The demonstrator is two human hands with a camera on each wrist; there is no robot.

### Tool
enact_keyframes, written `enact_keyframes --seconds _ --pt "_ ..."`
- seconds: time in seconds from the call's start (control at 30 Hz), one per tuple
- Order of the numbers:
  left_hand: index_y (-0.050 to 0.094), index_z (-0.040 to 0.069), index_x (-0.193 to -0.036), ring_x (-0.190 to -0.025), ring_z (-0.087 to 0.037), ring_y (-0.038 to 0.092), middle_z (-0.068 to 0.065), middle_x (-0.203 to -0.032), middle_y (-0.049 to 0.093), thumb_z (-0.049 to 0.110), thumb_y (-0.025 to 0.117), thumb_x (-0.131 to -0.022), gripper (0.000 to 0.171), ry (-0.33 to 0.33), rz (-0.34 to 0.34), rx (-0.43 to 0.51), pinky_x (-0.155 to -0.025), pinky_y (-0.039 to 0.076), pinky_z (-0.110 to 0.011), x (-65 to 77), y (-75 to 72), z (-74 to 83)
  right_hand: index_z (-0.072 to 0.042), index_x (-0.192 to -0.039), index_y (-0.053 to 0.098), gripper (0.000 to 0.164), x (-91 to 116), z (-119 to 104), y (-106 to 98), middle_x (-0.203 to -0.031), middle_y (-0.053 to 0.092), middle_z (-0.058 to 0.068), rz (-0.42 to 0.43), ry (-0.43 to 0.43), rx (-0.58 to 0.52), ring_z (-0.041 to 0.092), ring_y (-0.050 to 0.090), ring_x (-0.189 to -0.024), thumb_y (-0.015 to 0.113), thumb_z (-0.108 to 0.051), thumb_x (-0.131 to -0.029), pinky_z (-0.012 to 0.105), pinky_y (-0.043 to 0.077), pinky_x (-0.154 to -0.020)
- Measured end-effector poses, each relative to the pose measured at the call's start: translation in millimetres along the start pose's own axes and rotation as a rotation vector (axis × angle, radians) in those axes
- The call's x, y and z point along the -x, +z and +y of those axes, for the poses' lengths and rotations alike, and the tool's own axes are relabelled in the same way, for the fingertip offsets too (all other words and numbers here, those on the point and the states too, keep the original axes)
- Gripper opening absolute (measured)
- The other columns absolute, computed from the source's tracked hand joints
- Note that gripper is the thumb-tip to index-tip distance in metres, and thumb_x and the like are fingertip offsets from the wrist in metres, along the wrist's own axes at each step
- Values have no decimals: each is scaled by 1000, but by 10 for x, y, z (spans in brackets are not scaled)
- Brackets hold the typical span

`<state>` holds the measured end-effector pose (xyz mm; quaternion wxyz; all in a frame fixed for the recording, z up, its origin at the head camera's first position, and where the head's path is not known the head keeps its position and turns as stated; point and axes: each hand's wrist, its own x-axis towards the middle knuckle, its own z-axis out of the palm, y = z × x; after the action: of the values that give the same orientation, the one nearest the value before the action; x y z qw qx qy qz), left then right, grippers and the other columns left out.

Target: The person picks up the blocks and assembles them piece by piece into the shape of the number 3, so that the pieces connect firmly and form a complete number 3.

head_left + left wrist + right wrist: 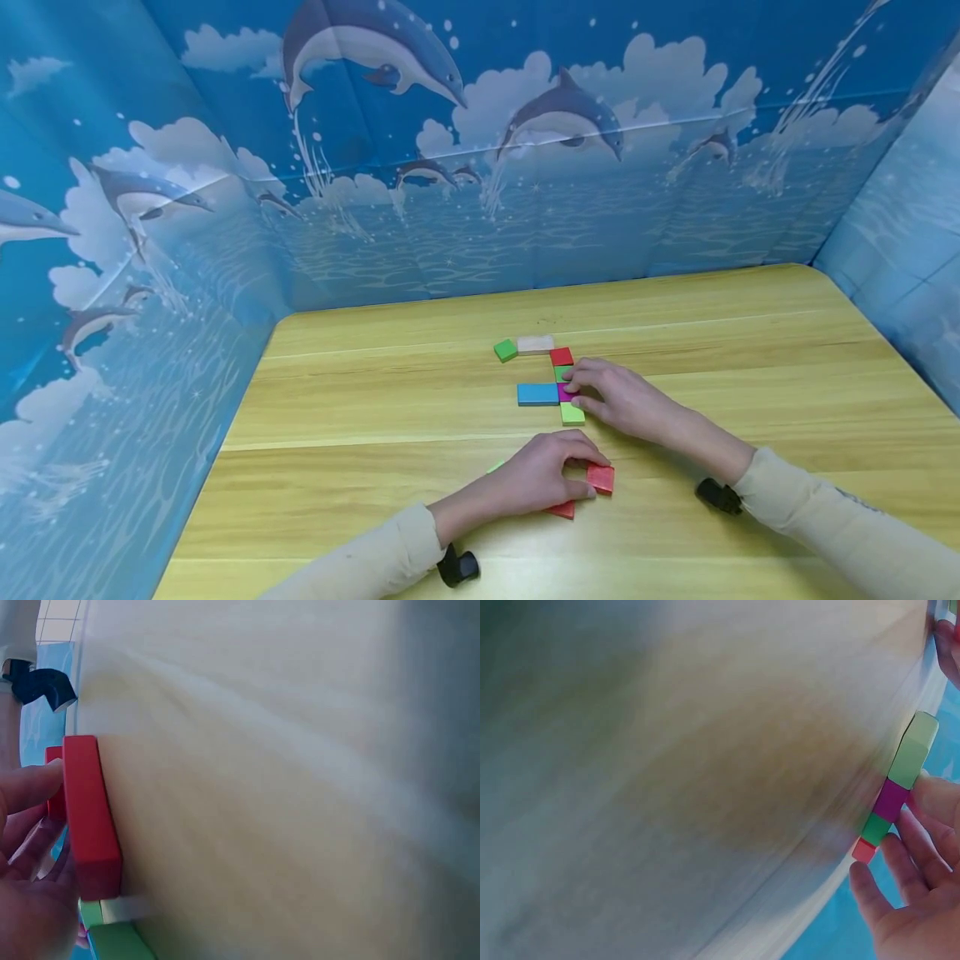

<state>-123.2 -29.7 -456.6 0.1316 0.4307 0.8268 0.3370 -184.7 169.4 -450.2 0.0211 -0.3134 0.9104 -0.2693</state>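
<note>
My left hand pinches a small red square block between thumb and fingers near the front of the table. A longer red block lies beside that hand, partly hidden under it in the head view. My right hand touches a column of blocks with its fingertips and thumb, the fingers loosely bent. From far to near, the column has a red block, a green block, a purple block and a yellow-green block. A blue block adjoins the purple one on its left.
Beyond the column lie a whitish block and a turned green block. A bright green edge peeks out behind the left wrist. The wooden table meets dolphin-printed curtains at its back and sides.
</note>
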Motion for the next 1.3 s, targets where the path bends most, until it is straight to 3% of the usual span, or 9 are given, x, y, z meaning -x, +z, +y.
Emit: enact_keyframes --seconds 0.27,0.57,1.0,1.3 --pt "72 16 -115 -103 5 53 14 -110 64 14 77 -86 30 -65 18 16 -90 40 -12 35 -115 -56 -13 -107 72 16 0 0 -4 -120 62 3 -2 -1 5 24 59 -111 72 -12 -91 45 50 -93" --pt "71 13 -115 -87 4 56 14 -100 65 13 80 -84 32 -202 23 83 -78 46 -12 70 -185 -104 -12 -107 72 18 3 7 -9 -121 63 4 17 -7 11 25 60 -110 73 -11 -90 45 51 -92" --pt "72 13 -107 -87 4 57 13 -98 64 9 79 -84 24 -199 33 37 -78 46 -11 76 -204 -167 -12 -107 72 17 -21 5 5 -117 63 2 12 -16 21 23 60 -107 73 -12 -90 45 51 -91" --pt "72 14 -106 -86 2 56 12 -100 62 6 78 -84 23 -211 70 87 -76 47 -13 89 -188 -211 -12 -105 72 14 -9 7 2 -117 63 3 23 -33 8 24 60 -107 71 -9 -91 45 51 -90"
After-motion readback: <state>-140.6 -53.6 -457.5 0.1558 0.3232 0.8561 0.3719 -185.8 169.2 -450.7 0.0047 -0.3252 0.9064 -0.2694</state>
